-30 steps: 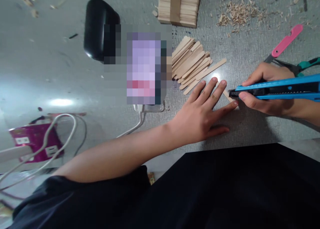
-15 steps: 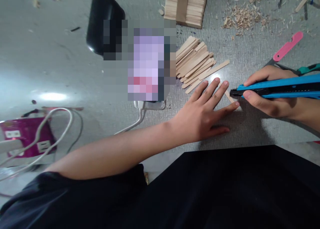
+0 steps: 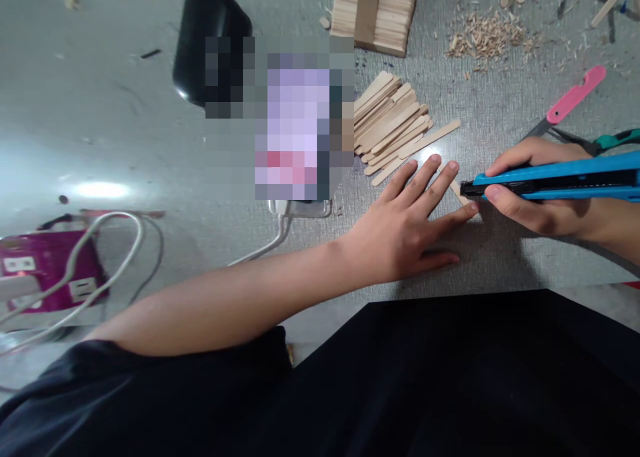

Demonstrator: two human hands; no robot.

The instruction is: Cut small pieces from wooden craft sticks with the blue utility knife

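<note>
**Firm hold, light strokes**

We've our left hand (image 3: 400, 234) laid flat, fingers spread apart, index fingertip at the slim pale wooden stick (image 3: 455, 190) on the grey textured worktop (image 3: 480, 104). Right hand (image 3: 550, 218): fingers clamped on the blue-and-black utility cutter (image 3: 575, 166), nose over the stick. Let's angle it clear of that fingertip!

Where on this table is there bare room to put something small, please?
The widest, nearly bare patch lies between the black case and purple box. A smaller one lies between the wood shavings and the blue cutter. It is crowded around the left hand and loose sticks.
</note>
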